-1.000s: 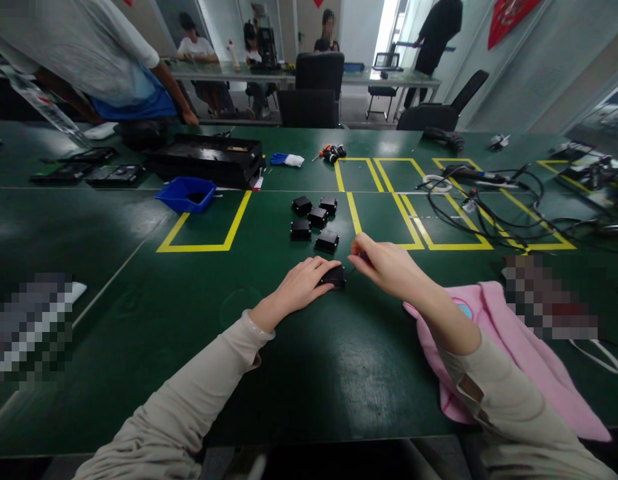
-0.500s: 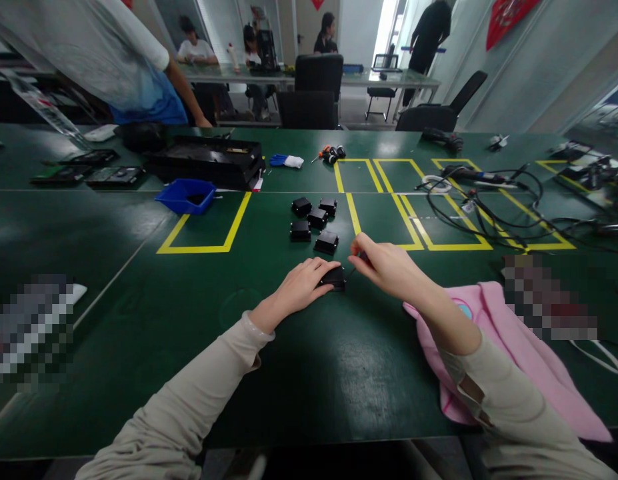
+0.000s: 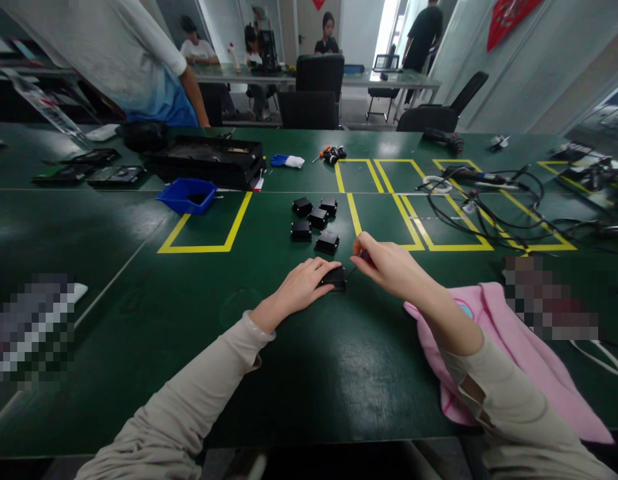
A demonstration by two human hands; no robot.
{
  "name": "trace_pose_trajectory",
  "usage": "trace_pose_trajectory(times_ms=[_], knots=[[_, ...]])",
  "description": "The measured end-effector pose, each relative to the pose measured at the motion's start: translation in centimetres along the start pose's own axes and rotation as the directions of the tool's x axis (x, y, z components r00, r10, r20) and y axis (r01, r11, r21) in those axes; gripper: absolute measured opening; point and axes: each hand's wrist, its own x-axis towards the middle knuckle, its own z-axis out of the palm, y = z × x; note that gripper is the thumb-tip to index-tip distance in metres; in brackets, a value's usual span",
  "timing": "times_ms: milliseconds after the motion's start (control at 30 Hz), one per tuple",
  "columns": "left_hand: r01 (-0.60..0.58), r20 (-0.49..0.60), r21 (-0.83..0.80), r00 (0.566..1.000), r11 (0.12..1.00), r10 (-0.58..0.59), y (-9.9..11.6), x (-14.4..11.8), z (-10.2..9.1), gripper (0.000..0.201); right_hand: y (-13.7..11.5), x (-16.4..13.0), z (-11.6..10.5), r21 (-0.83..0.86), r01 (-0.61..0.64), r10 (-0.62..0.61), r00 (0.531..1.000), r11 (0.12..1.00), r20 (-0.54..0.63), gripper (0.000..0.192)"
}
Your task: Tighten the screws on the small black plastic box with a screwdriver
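Head view: closest to me on the right, a soft pink cloth (image 3: 519, 353) lies on the dark green table (image 3: 359, 373). A bit farther in, I see the left hand (image 3: 303, 283) bent over a small black box (image 3: 337, 277), gripping it with thumb and fingers. The right hand (image 3: 389, 267) pinches a thin dark tool (image 3: 355, 268). The box sits between the hands: touching the left one, so that hand is nearer, and just left of the right one. Its long side seems to run left to right, but fingers hide the left end. The tool slants down toward its right end; I can't tell if the tip touches. Just past it sit five more small black boxes (image 3: 318, 217) in a bunch. Beyond, to the left, is a bright blue plastic tray (image 3: 186, 197).
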Motion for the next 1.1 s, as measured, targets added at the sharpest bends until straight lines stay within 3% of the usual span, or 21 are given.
trace_pose_trajectory(times_ms=[1100], knots=[[0.002,-0.003,-0.002,1.0,1.0,-0.002,0.07,0.02,0.01,0.044,-0.28,0.06,-0.05,0.008,0.003,-0.003,1.0,1.0,0.006,0.02]])
